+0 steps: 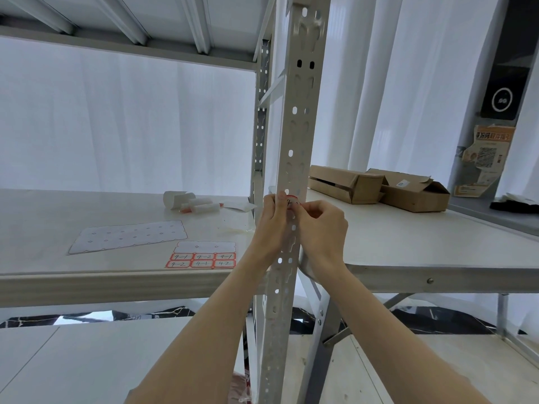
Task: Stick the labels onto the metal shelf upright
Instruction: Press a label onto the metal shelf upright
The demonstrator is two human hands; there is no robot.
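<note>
Right at the front post [294, 135] of the metal rack, both hands meet around one small label [292, 203]. The label is white with a red border and dark handwriting that starts with a "4"; the rest is covered by fingers. It sits against the face of the post, just above shelf level, wrapped slightly over the post's edge. The left hand [272, 225] comes in from the left side of the post, its thumb pressed flat on the label's left end. The right hand [322, 225] is curled, fingers bunched and pinching at the label's right end. Whether the label is fully stuck down I cannot tell.

The post itself is pale grey steel, punched with pairs of round and keyhole slots all the way up.

On the shelf [43, 234] to the left lies a sheet of labels [201, 259]: six red-bordered ones remain in two rows, handwritten 4-1, 4-2, 4-1 and 4-2, 4-1, 4-2, with a bare strip of backing above them. Beside it, further left, is a larger backing sheet [128, 236], stripped of labels. Near the back of the shelf are some small white paper rolls [192, 203].

To the right of the post, on a table [408, 243], two flattened cardboard boxes [379, 188] rest side by side.
</note>
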